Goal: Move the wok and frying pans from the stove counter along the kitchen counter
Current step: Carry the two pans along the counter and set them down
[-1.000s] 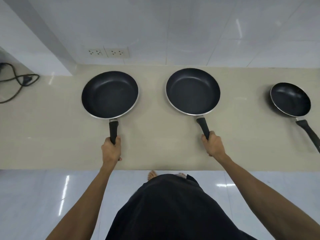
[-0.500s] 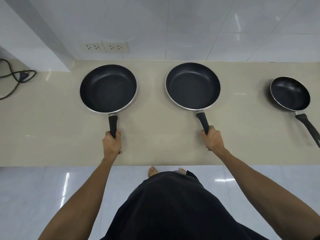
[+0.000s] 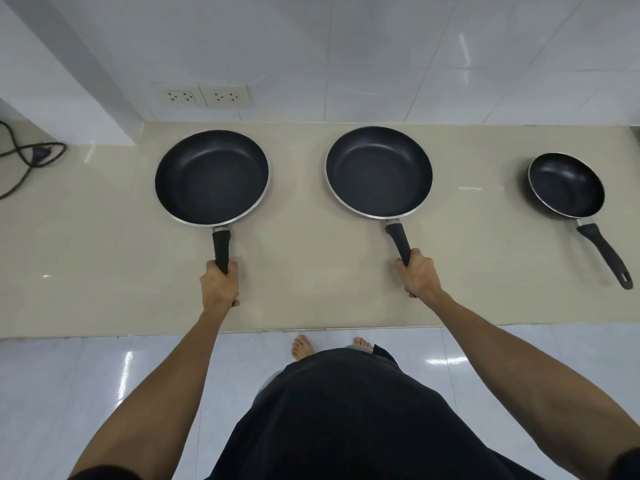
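Note:
Three black non-stick frying pans stand in a row on the beige counter [image 3: 311, 289]. My left hand [image 3: 219, 284] grips the handle end of the left pan [image 3: 211, 176]. My right hand [image 3: 418, 276] grips the handle end of the middle pan [image 3: 378, 170]. Both pans rest flat with handles pointing toward me. A smaller pan [image 3: 566, 184] sits alone at the right, its handle angled to the lower right, with no hand on it. No wok is in view.
A white tiled wall with two sockets [image 3: 206, 96] backs the counter. A white column [image 3: 69, 98] juts out at the left, with a black cable and plug [image 3: 38, 154] beyond it. The counter's front edge runs just behind my hands; glossy floor and my bare feet lie below.
Both held pans have shifted slightly away from me toward the wall, and my arms have stretched further. The small pan has not moved on the counter.

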The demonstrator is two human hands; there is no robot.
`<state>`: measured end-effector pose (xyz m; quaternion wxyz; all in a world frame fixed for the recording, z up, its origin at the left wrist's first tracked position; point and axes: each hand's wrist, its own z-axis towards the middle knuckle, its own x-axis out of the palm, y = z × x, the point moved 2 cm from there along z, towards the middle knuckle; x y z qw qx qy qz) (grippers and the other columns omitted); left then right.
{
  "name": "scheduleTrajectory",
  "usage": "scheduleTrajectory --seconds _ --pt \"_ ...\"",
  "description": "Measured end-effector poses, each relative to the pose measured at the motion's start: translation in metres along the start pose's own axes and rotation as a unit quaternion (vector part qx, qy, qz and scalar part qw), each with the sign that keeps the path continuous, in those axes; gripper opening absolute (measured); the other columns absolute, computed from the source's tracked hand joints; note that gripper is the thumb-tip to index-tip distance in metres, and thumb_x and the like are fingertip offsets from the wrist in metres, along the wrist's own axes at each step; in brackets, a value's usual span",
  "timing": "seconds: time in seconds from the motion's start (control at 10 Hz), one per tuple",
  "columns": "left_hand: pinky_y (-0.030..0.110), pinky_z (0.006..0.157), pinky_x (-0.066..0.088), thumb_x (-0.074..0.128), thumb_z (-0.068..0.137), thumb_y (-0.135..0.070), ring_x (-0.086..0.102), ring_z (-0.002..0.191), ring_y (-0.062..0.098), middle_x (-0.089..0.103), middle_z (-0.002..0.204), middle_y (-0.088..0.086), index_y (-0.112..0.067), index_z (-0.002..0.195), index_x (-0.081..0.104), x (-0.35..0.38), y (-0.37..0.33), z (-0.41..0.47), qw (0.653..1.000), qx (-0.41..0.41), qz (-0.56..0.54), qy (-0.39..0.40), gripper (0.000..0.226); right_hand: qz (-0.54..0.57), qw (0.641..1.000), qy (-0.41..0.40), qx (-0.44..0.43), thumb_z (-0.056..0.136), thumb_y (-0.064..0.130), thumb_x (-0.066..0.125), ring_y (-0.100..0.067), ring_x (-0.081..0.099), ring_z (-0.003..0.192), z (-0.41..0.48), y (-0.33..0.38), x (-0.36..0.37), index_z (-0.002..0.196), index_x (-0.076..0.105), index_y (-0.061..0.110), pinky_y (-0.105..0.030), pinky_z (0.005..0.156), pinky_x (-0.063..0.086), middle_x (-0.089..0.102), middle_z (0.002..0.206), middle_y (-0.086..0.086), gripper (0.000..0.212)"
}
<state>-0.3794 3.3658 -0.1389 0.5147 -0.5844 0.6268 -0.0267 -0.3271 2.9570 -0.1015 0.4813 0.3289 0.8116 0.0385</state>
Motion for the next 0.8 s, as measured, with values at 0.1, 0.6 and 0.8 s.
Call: scheduleTrajectory --seconds 0.1,0.6,0.8 --pt "0.032 0.038 0.051 0.051 0.1 -0.044 0.06 0.062 0.03 0.058 0.084 0.016 -0.004 0.107 0.05 0.0 0.0 0.0 1.0 0.001 -0.002 0.002 0.041 0.005 1.0 -0.001 0.004 0.102 0.031 0.048 -0.036 0.065 0.063 -0.001 0.001 0.003 0.118 0.048 0.0 -0.048 0.056 0.062 0.061 0.099 -0.023 0.034" --pt "0.037 0.046 0.055 0.055 0.099 -0.041 0.065 0.063 0.032 0.064 0.091 0.023 -0.003 0.112 0.05 -0.006 -0.004 -0.006 1.0 0.02 0.021 0.007 0.041 0.0 1.0 0.004 -0.018 0.098 0.038 0.055 -0.038 0.066 0.067 -0.005 0.003 0.002 0.112 0.046 0.002 -0.044 0.057 0.06 0.065 0.096 -0.025 0.04" --pt "0.058 0.092 0.045 0.073 0.088 -0.04 0.05 0.114 0.048 0.054 0.124 0.032 0.01 0.132 0.047 -0.01 -0.03 -0.014 0.961 0.167 0.191 -0.113 0.072 0.015 0.997 -0.016 -0.076 0.096 0.053 0.057 -0.037 0.063 0.104 0.005 0.009 -0.017 0.136 0.043 0.003 -0.041 0.086 0.051 0.064 0.124 -0.021 0.066"
